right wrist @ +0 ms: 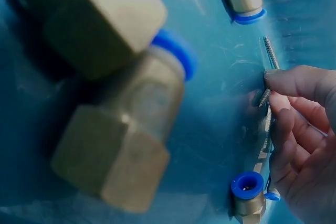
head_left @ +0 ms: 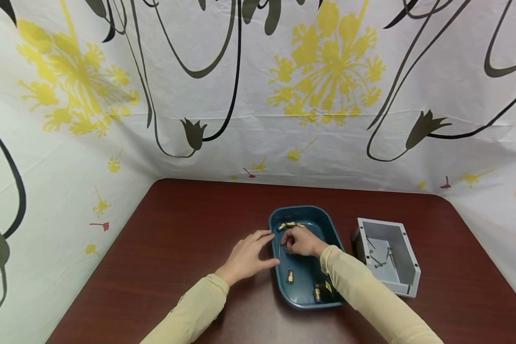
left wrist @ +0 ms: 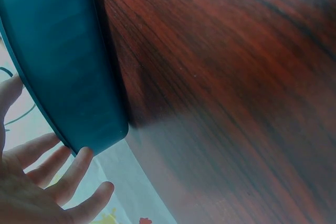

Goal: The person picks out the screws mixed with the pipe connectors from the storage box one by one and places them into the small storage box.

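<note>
My right hand [head_left: 302,242] reaches into a blue tray [head_left: 303,267], its thumb and fingers pinching a thin threaded screw [right wrist: 264,98] near the tray floor in the right wrist view. A second stretch of screw thread [right wrist: 271,52] shows just above the thumb. Along the tray's left side my left hand [head_left: 249,255] has its fingers extended, fingertips at the rim; the left wrist view shows them spread against the outer wall [left wrist: 58,61]. Brass fittings with blue collars lie in the tray: one alone [head_left: 290,277], several at the far end [head_left: 290,224], others near the right forearm [head_left: 317,294].
A grey open box [head_left: 406,239] stands to the right of the tray, with several screws [head_left: 389,255] on its floor. Both sit on a dark red-brown wooden table [head_left: 198,224]. A white patterned cloth [head_left: 241,100] hangs behind and at the sides.
</note>
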### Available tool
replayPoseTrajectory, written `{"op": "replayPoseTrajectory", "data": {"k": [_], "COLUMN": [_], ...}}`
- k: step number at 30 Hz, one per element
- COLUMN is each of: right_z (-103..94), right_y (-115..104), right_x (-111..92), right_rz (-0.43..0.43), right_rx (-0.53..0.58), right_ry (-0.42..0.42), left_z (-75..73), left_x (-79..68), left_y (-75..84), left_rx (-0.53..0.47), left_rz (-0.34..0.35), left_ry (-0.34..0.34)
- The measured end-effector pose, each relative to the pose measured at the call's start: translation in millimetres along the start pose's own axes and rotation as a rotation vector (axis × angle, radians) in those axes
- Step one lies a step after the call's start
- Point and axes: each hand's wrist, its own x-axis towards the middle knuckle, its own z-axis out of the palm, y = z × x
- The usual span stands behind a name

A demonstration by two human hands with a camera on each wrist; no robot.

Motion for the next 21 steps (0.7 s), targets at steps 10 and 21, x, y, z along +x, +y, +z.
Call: {"op": "replayPoseTrajectory", "data": {"k": [10, 21], "right_z": [2.0, -1.5], "right_y": [-2.5, -0.1], "right_x": [0.6, -0.3], "right_rz": [0.007, 0.019], "right_rx": [-0.014, -0.007], "right_ry": [-0.024, -0.029], "left_z": [-0.7, -1.0], "left_x": [-0.5, -0.8], "left_y": [0.3, 1.1], "left_rx": [-0.002, -0.009], "left_rz": [0.002, -0.005], "left_ry": [-0.003, -0.003]}}
